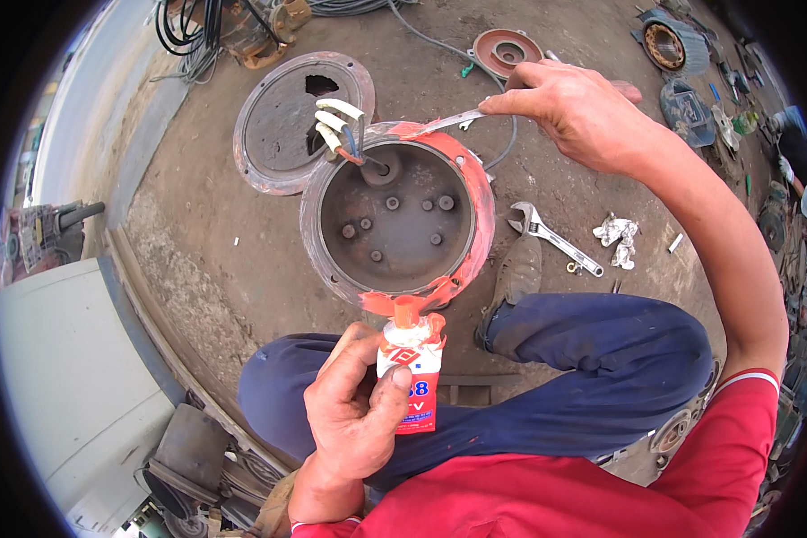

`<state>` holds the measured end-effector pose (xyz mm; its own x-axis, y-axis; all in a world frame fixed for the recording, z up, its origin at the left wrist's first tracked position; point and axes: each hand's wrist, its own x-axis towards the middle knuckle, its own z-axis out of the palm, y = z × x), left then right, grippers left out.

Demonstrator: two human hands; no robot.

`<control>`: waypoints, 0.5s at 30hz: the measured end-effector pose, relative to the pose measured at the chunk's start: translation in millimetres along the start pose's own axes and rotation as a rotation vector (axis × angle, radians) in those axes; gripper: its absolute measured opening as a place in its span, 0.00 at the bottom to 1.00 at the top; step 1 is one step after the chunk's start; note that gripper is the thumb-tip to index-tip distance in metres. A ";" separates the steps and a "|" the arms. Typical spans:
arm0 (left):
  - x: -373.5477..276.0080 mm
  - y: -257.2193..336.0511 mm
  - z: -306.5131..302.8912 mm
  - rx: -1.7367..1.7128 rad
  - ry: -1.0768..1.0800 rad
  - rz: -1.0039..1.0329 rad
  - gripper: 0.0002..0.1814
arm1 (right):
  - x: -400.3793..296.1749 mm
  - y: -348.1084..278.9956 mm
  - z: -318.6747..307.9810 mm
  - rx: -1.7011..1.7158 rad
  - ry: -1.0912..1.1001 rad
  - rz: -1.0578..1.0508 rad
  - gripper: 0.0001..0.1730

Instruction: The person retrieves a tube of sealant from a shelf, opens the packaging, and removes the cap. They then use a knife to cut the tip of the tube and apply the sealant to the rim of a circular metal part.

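My left hand (360,397) grips a red and white tube of sealant (413,403) upright, its nozzle at the near rim of a round metal housing (403,222). Between the fingers of my right hand (565,111) is a thin metal scraper (454,120), its tip on the far rim. Red sealant (481,202) covers the flange along its right side, from the far edge round to the near one; the left side of the flange looks bare grey. Inside the housing several bolt heads stand up. Wires with pale sleeves (336,118) rise from it at the far left.
A round cover with a hole (269,134) lies behind the housing at left. To the right are an adjustable wrench (565,249), a crumpled white rag (617,235) and my shoe (521,269). A reddish flange (504,50) and a motor stator (676,47) lie farther off.
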<state>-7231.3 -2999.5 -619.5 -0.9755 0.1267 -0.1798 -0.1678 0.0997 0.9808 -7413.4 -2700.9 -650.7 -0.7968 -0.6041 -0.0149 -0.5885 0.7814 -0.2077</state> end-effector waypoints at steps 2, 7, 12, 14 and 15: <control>0.6 4.1 -0.6 0.017 -0.012 -0.023 0.11 | -7.5 8.7 -3.2 -0.038 -0.034 -0.013 0.29; 2.3 3.2 0.7 0.032 -0.050 -0.011 0.11 | -28.8 2.6 -17.9 -0.036 -0.130 0.062 0.28; 2.5 3.6 -1.3 0.046 -0.086 0.004 0.11 | -47.4 11.9 -27.3 0.132 -0.209 0.099 0.22; 3.1 2.3 -0.9 0.056 -0.092 0.026 0.11 | -46.3 18.3 -22.7 0.286 -0.113 0.070 0.22; 6.3 2.7 0.2 0.055 -0.107 0.043 0.11 | -42.0 18.8 -23.2 0.256 -0.054 0.056 0.21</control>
<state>-7237.9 -2998.2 -618.0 -0.9604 0.2364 -0.1477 -0.1152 0.1459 0.9826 -7394.1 -2657.3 -631.2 -0.8144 -0.5741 -0.0840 -0.4846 0.7526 -0.4458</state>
